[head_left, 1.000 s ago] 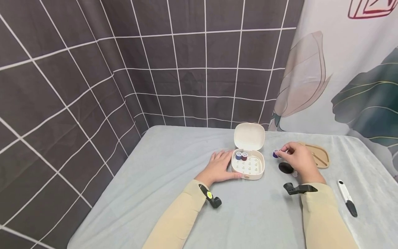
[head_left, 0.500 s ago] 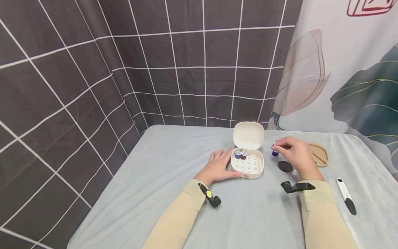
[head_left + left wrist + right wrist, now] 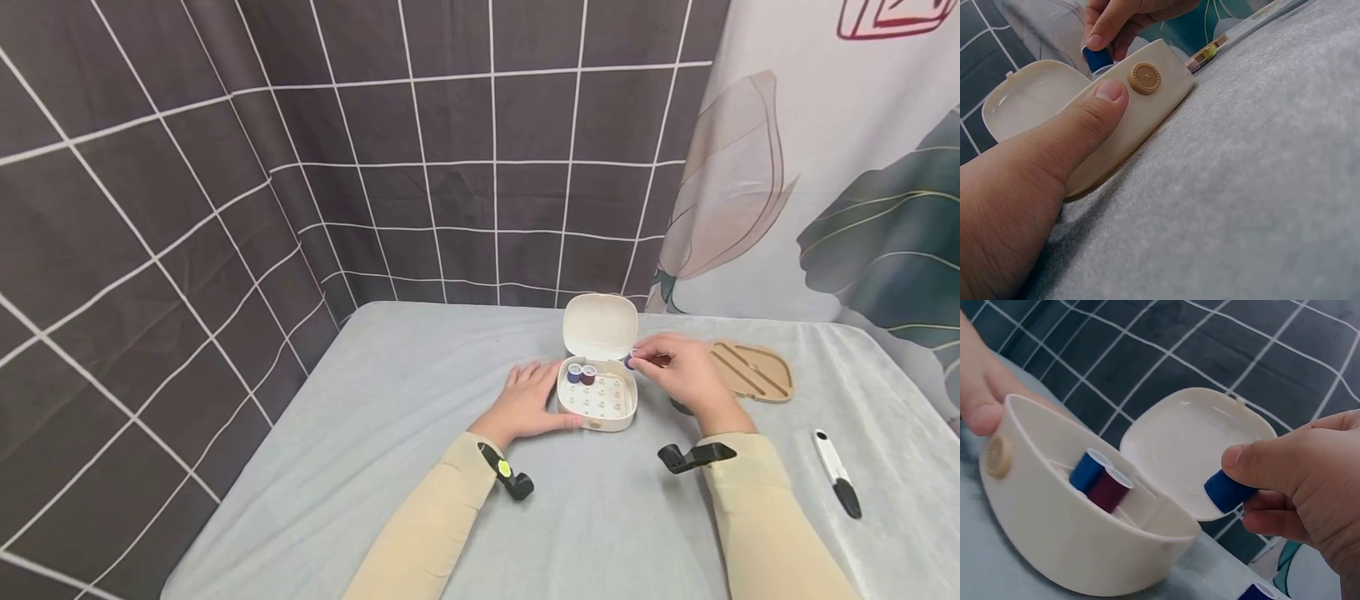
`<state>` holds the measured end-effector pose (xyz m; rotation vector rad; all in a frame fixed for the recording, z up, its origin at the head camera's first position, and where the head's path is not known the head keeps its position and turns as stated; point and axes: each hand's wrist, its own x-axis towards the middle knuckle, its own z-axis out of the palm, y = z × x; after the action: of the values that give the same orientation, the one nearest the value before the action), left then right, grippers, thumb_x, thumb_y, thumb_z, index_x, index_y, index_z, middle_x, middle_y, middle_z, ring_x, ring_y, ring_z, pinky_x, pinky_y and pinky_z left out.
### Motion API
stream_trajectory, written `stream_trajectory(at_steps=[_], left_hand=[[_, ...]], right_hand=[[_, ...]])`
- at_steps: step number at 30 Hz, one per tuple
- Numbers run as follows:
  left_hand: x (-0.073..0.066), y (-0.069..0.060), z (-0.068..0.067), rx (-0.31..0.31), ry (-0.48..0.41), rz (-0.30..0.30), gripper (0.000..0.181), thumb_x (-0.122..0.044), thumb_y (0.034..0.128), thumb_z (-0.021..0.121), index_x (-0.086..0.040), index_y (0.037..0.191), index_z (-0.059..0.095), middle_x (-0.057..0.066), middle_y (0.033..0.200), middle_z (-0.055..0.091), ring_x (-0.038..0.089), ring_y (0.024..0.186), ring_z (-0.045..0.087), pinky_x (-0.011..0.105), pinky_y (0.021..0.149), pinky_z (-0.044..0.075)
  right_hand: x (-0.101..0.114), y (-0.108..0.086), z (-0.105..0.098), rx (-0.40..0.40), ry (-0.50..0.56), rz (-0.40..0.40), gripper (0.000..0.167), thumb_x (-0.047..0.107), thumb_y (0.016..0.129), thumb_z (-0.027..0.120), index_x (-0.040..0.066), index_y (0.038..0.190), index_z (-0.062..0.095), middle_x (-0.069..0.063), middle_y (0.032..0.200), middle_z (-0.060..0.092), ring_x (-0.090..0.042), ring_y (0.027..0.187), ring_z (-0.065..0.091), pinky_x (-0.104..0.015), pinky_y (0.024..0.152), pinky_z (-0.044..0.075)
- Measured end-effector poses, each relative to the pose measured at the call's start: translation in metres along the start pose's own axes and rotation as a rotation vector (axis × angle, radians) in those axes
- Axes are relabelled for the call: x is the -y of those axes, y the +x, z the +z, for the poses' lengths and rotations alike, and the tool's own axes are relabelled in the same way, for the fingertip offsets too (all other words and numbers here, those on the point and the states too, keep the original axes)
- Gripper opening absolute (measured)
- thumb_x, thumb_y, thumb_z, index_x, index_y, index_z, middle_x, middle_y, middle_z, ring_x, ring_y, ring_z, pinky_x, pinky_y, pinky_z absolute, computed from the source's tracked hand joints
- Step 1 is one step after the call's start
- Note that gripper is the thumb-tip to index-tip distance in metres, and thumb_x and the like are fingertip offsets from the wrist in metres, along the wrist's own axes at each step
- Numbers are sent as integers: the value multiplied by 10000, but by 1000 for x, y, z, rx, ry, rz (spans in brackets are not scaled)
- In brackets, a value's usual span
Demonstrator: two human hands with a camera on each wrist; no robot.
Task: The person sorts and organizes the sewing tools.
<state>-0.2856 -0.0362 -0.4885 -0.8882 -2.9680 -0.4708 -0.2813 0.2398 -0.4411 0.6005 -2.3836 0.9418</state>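
Note:
The white sewing box (image 3: 597, 423) stands with its lid (image 3: 600, 325) raised at the back. Inside, a blue thread spool (image 3: 1089, 469) and a maroon thread spool (image 3: 1110, 489) stand side by side on a pegboard. My left hand (image 3: 525, 406) rests against the box's left side, fingers straight, thumb on the front wall beside a tan button (image 3: 1145, 79). Between thumb and fingers my right hand (image 3: 686, 371) pinches another blue thread spool (image 3: 1229, 491). In the head view it is at the box's back right corner; the right wrist view has it in front of the lid.
A tan tray with slots (image 3: 753, 372) lies to the right of the box. Part of a dark round piece (image 3: 681, 407) shows under my right wrist. Another dark blue spool (image 3: 1256, 592) is cut off by the right wrist view's edge. White-and-black thread snips (image 3: 836, 473) lie farther right.
My right hand has moved left with the blue spool, from beside the tan tray to the box's back right corner. The left hand and the box stay where they were.

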Motion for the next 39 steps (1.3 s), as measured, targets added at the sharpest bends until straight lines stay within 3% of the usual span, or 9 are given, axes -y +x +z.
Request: stream_trajectory(at_steps=[4,8,10,13,20,30,39], left_hand=[[0,0,0,2,-1,-2,1064,-796,824,581,-234,1634,181,-34,1646,300,260,1522,223,535,1234,116],[0,0,-1,0,-4,1,1066,-798,826,578,-231,1635,177,-33,1648,296,260,1521,224,540,1233,119],[0,0,-1,2,1,0,1066,-797,828,575,-226,1635,176,-31,1647,298,259,1521,224,537,1233,120],[0,0,-1,4,11,-4,1066,-796,829,575,-220,1634,180,-26,1644,305,258,1521,226,531,1234,123],[-3,-1,-3,11,0,-9,1069,-786,831,585,-198,1632,192,6,1644,310,278,1521,225,549,1232,115],[-3,0,-2,17,22,-31,1079,-802,820,577,-211,1634,185,-13,1644,306,252,1526,213,527,1237,107],[-2,1,-1,21,43,-30,1079,-809,823,565,-210,1634,181,-13,1642,308,244,1524,216,527,1236,115]], right_hand=[[3,1,7,28,6,-31,117,-21,768,846,60,810,773,-99,936,741,-158,815,662,-66,717,492],[6,2,14,57,-15,-89,125,-8,771,843,81,821,772,-69,930,740,-247,861,685,-259,755,556],[5,1,18,63,-29,-123,122,8,769,845,90,815,767,-55,920,738,-262,869,689,-373,782,546],[5,1,23,74,-49,-139,120,29,766,850,98,803,760,-48,913,740,-287,908,693,-450,844,518],[8,-2,31,115,-134,-110,86,91,777,853,118,792,773,-47,918,744,-326,961,664,-513,896,501],[6,-2,40,143,-200,-102,115,133,761,876,138,773,762,-43,914,742,-311,934,654,-504,881,502],[11,0,39,241,-266,8,75,169,824,834,123,834,776,-65,941,746,-350,983,644,-539,943,465]])
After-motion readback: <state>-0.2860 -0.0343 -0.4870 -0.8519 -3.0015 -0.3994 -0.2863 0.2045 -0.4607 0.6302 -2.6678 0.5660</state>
